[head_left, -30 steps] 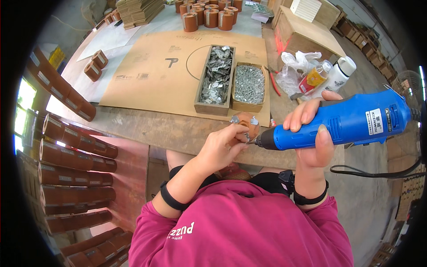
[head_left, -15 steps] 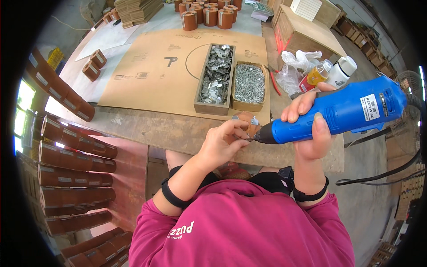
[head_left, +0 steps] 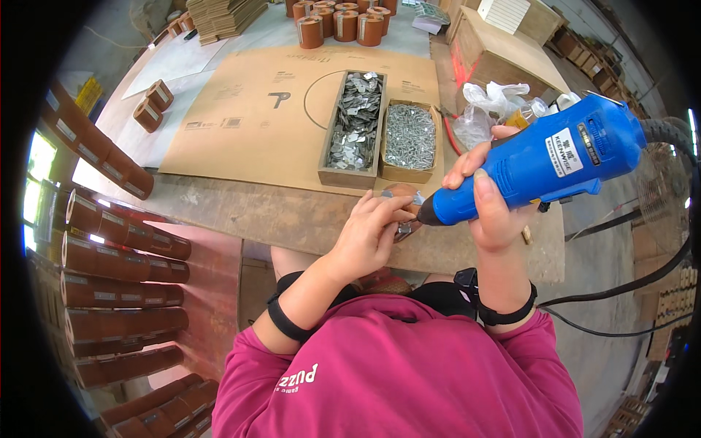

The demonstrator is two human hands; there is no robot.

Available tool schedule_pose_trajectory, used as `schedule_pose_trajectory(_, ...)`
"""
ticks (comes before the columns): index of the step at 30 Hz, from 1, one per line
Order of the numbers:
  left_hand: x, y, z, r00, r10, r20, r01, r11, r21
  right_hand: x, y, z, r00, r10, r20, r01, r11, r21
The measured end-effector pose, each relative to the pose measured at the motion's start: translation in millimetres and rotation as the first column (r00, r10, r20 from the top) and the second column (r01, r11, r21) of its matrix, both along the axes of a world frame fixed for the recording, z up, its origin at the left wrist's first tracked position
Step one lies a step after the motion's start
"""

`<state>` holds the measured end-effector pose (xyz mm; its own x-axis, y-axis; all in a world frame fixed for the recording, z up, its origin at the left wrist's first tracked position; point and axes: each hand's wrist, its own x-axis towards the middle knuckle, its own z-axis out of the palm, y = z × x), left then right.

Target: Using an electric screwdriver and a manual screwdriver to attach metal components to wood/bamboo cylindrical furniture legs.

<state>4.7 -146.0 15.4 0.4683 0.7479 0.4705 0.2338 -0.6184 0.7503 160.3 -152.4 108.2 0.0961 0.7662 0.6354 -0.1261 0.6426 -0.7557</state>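
My right hand (head_left: 488, 193) is wrapped round a blue electric screwdriver (head_left: 529, 175), its black nose (head_left: 429, 212) pointing left. My left hand (head_left: 371, 230) is closed right at the driver's tip, its fingers pinched together. What lies between those fingers is hidden. Under the fingers, at the bench's near edge, part of a brown cylinder (head_left: 399, 190) with a shiny metal piece shows. Just beyond stand a long wooden box (head_left: 326, 177) of flat metal plates (head_left: 353, 139) and a small carton (head_left: 400, 174) full of screws (head_left: 409, 139).
A flattened cardboard sheet (head_left: 241, 124) covers much of the bench. Finished-looking brown cylinders (head_left: 345, 26) stand at the back, and stacked rows (head_left: 124, 293) lie at left. Right of the screws are red-handled pliers (head_left: 450, 133) and a plastic bag (head_left: 475, 124). A black cable (head_left: 621, 292) trails from the driver's rear.
The screwdriver and my right hand have shifted left and tilted more steeply, the nose lower-pointing. My left hand's fingers have moved slightly right and closed up against the tip.
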Motion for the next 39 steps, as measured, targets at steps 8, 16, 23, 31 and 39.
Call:
schedule_pose_trajectory(8, 1.0, 1.2, -5.2, 0.998, 0.040, -0.058, -0.039, 0.999, 0.025, -5.1, 3.9, -7.2, 1.000, -0.016, 0.010, 0.016, 1.000, -0.014)
schedule_pose_trajectory(16, -0.9, 0.9, -5.8, 0.998, 0.044, -0.052, -0.042, 0.999, 0.025, -8.4, 3.3, -6.9, 0.999, 0.037, -0.007, -0.037, 0.999, -0.011)
schedule_pose_trajectory(23, -0.8, 1.0, -11.3, 0.996, 0.059, -0.065, -0.057, 0.998, 0.042, -8.5, 4.1, -10.2, 0.998, 0.062, 0.034, -0.062, 0.998, -0.007)
schedule_pose_trajectory(31, 2.6, 0.6, -0.9, 0.986, 0.115, -0.120, -0.104, 0.990, 0.095, -11.5, 8.1, -15.8, 0.996, -0.020, 0.086, 0.023, 0.999, -0.032)
schedule_pose_trajectory(39, 11.7, 3.9, -21.5, 0.968, 0.219, -0.122, -0.191, 0.959, 0.210, -10.6, 13.2, -20.1, 0.996, -0.019, 0.086, 0.020, 1.000, -0.018)
